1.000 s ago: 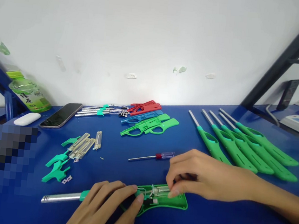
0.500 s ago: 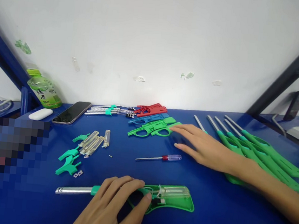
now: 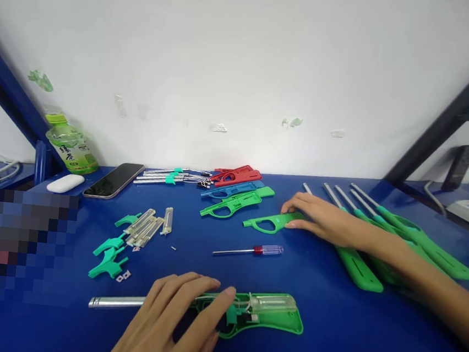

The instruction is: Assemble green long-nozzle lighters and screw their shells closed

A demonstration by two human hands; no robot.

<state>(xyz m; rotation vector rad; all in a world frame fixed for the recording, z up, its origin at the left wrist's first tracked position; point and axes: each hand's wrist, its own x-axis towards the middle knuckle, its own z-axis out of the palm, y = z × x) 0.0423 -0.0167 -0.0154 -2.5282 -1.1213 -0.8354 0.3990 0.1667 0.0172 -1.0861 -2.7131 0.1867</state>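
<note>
An open green lighter body with a metal tube lies near the table's front edge, its clear tank and wires exposed. My left hand rests on its trigger end, fingers spread flat. My right hand is farther back, fingers closed on the end of a green handle cover, which lies apart from the stack of red, blue and green covers. A small screwdriver with a clear handle lies between my hands.
Several finished green lighters lie at the right. Green triggers and clear tanks sit at the left, metal tubes behind them. A phone, a white case and a green bottle stand at the back left.
My right hand left the open lighter, reached back to the stack of covers and drew one green cover toward me. My left hand stayed on the lighter.
</note>
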